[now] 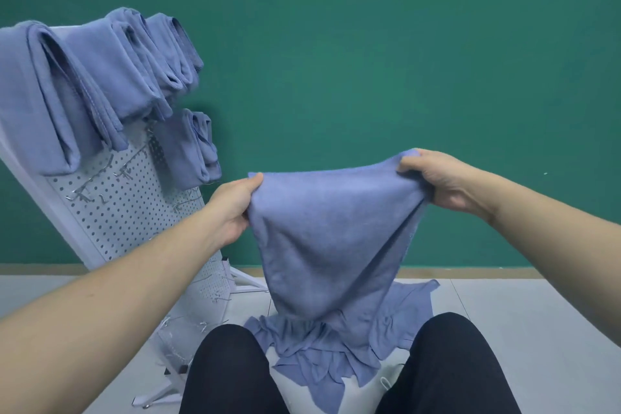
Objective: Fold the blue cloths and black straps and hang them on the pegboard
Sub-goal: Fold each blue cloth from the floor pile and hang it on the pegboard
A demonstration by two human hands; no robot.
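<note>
I hold a blue cloth (329,239) up in front of me, doubled over and hanging to a narrow bottom. My left hand (232,208) pinches its upper left corner, and my right hand (437,178) grips its upper right corner a little higher. Below it a pile of loose blue cloths (336,346) lies on the floor between my knees. The white pegboard (127,212) leans at the left, with several folded blue cloths (100,77) hung along its top and one more folded cloth (191,148) lower on its right side. No black straps are visible.
A green wall (369,60) stands behind everything. Bare metal hooks (100,178) stick out of the pegboard's middle and lower rows. Its white stand legs (245,279) spread over the grey tiled floor. My dark-trousered knees (447,363) frame the cloth pile.
</note>
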